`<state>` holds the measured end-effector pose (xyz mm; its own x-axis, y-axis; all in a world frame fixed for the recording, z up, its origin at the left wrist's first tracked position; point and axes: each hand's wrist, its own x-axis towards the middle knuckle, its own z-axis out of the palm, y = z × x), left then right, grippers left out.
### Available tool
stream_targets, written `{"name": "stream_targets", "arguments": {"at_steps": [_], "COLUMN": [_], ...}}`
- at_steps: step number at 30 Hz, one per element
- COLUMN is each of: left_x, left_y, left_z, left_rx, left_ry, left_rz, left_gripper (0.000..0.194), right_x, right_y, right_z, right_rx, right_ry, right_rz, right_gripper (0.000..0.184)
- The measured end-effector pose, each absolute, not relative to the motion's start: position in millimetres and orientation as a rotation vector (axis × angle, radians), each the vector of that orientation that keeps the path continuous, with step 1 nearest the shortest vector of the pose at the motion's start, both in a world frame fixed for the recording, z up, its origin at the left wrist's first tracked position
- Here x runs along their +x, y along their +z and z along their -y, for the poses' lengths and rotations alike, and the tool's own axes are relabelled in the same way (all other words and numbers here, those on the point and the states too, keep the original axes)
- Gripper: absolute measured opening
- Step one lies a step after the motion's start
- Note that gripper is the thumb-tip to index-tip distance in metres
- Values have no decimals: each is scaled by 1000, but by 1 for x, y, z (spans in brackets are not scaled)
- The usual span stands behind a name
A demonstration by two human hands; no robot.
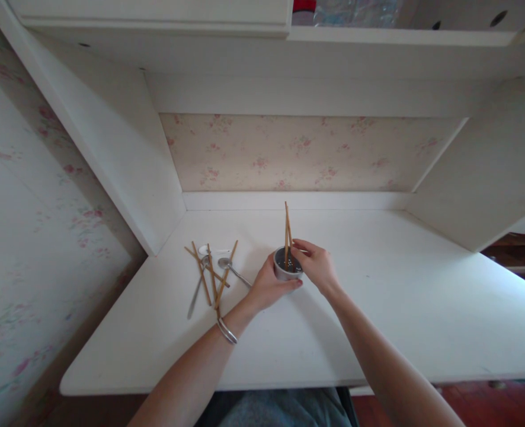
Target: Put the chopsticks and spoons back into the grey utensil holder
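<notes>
My left hand (268, 286) is wrapped round the side of a small light-grey utensil holder (284, 275), which stands upright on the white desk. Its dark inside shows several small pale dots, perhaps holes. Two wooden chopsticks (286, 228) rise out of the holder, close together and nearly upright. My right hand (316, 265) is at the holder's right rim, its thumb and fingers pinched by the right-hand chopstick. Fingers partly hide the grip. To the left lie several loose chopsticks (211, 274), crossing one another, with a metal spoon (225, 263) among them.
Another metal spoon (195, 295) and a white spoon (204, 249) lie with the loose chopsticks. White side panels and an overhead shelf (262, 53) enclose the desk (405, 320). Plastic bottles (355, 13) stand on the shelf. Flowered wallpaper covers the wall behind.
</notes>
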<state>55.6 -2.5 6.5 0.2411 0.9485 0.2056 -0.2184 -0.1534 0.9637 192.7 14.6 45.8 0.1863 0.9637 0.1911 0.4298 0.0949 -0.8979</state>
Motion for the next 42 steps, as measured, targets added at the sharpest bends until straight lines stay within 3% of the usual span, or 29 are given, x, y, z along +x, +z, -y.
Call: {"name": "stream_targets", "arguments": {"at_steps": [3, 13, 26, 36, 42], "left_x": [56, 55, 54, 50, 38], "left_y": [8, 10, 10, 8, 5], "left_z": [3, 3, 4, 1, -11], "left_rx": [1309, 1291, 1349, 1391, 1385], "left_ry": [1220, 1200, 1172, 1111, 1090], "left_rz": [-760, -756, -827, -814, -700], "left_gripper": [72, 70, 70, 71, 95], "right_x": [192, 183, 191, 195, 202], "right_y": [48, 67, 86, 89, 96], "right_z": [-16, -27, -25, -33, -33], "right_rx": [-1454, -1554, -1631, -1692, -1657], "right_ry": [733, 446, 249, 290, 260], "right_rz": [1412, 1572, 1603, 1896, 1836], "right_gripper": [40, 27, 34, 32, 36]}}
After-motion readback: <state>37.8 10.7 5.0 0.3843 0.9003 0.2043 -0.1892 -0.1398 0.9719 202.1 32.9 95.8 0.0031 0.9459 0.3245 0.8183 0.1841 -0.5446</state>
